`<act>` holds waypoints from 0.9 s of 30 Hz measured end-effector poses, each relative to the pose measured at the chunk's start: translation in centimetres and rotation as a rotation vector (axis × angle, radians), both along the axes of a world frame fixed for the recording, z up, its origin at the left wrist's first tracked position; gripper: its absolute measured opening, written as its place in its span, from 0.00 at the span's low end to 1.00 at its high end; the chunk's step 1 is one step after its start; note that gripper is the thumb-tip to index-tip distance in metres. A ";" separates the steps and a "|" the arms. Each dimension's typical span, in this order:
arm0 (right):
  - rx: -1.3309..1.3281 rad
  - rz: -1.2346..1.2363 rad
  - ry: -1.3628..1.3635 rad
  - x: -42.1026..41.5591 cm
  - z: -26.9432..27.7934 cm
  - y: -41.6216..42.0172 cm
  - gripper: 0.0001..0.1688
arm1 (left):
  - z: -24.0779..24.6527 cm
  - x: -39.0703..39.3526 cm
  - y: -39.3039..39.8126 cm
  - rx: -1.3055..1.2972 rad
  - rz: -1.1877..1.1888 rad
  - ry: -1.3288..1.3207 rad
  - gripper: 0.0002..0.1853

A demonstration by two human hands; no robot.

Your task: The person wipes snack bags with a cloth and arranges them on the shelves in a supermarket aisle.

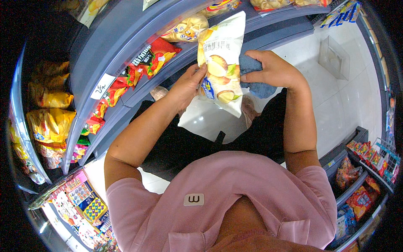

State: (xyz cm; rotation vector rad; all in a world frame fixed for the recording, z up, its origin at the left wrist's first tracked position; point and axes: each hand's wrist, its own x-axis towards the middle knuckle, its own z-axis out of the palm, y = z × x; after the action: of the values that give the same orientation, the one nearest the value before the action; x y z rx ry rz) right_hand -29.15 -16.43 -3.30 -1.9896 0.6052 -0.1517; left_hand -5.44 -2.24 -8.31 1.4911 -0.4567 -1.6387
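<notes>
My left hand (190, 83) grips the left edge of a white bag of potato chips (234, 47) that shows printed potatoes and a blue logo. Behind the bag's right edge, a blue-grey cloth (259, 89) is held in my right hand (264, 69), with thumb and fingers pinching it. The bag hangs between my hands, in front of the shelf edge, above my knees. Whether the cloth touches the bag's back cannot be told.
Red chip bags (160, 56) and clear bags of puffed snacks (185, 28) line the curved grey shelves at left. A handwritten price tag (103, 86) sits on the shelf edge. A clear plastic bin (333, 58) stands on the tiled floor. More snack shelves are at lower right.
</notes>
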 end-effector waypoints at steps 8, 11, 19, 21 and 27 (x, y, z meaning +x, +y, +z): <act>0.367 0.016 -0.180 1.0 -0.1 0.8 0.19 | -1.5 1.5 0.1 -0.070 0.024 -0.172 0.19; 0.422 -0.059 -0.243 1.4 -0.8 1.0 0.22 | -1.5 2.5 -0.1 -0.101 0.064 0.097 0.25; 0.354 -0.118 -0.219 2.1 -0.5 1.2 0.24 | 2.9 0.9 -0.3 -0.289 -0.192 0.142 0.44; 0.325 -0.075 -0.264 2.4 -0.8 1.5 0.24 | 3.3 0.7 0.1 -0.197 -0.241 0.022 0.45; 0.266 -0.352 -0.453 3.1 -0.5 1.4 0.24 | 2.8 -0.1 0.0 -0.095 -0.226 0.283 0.39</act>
State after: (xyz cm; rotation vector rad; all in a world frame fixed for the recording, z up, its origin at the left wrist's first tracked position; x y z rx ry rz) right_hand -26.01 -15.03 -3.80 -1.5099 0.6342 -0.6811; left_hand -5.51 -2.22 -5.49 1.1471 -0.5504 -1.9422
